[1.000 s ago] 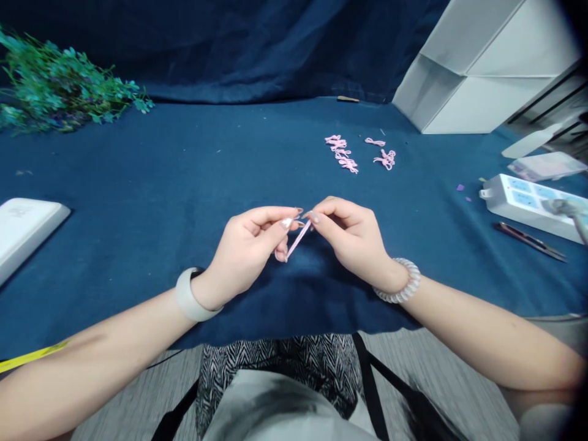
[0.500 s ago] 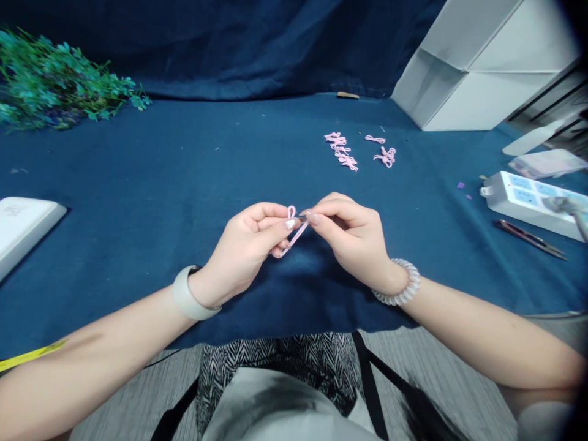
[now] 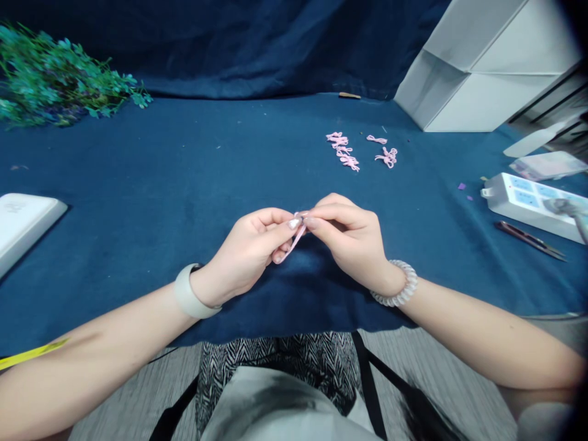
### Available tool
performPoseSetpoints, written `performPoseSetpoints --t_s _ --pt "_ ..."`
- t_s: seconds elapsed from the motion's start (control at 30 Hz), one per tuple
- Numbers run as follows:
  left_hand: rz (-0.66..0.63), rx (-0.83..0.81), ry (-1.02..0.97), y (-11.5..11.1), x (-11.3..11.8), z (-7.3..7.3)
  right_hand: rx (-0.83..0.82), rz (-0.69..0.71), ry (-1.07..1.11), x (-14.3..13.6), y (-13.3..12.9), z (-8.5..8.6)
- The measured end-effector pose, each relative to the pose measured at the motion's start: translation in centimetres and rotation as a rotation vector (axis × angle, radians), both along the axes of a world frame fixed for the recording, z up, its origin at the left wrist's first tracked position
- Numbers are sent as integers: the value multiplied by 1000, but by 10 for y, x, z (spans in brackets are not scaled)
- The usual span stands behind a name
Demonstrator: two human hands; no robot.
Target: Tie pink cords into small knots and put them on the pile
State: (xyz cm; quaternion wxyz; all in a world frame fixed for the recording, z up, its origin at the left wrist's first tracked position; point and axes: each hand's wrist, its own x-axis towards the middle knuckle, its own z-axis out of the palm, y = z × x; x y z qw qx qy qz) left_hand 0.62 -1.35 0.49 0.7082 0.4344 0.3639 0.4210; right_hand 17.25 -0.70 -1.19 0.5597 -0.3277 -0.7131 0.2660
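Thumb and finger of my left hand (image 3: 257, 245) pinch a thin pink cord (image 3: 293, 242) near the front of the table. My right hand (image 3: 346, 236) meets it there, its thumb and forefinger closed on the same cord. A strand slants down from the pinch and bends beneath my left fingers; the fingertips cover most of the rest. Farther back on the blue cloth lie several knotted pink cord pieces (image 3: 342, 150), with a looped pink cord knot (image 3: 388, 157) and a short pink cord bow (image 3: 376, 139) to their right.
Green artificial plants (image 3: 68, 79) lie at the back left, a white box-like device (image 3: 27, 226) at the left edge. Right side: a white power strip (image 3: 533, 202), thread snips (image 3: 530, 241), a clear plastic case (image 3: 549, 165). White boxes (image 3: 487, 101) stand at the back right.
The small pink loop that stood above my left fingertips is now mostly hidden between the fingers. My two hands' fingertips have come closer together.
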Motion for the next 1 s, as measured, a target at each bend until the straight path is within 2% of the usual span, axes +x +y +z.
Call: performPoseSetpoints --t_s 0.67,1.0 --pt "-50 154 -1 0 -2 -5 -29 38 12 0 -3 3" --pt "-76 202 56 0 -5 -5 40 101 -123 3 -2 3"
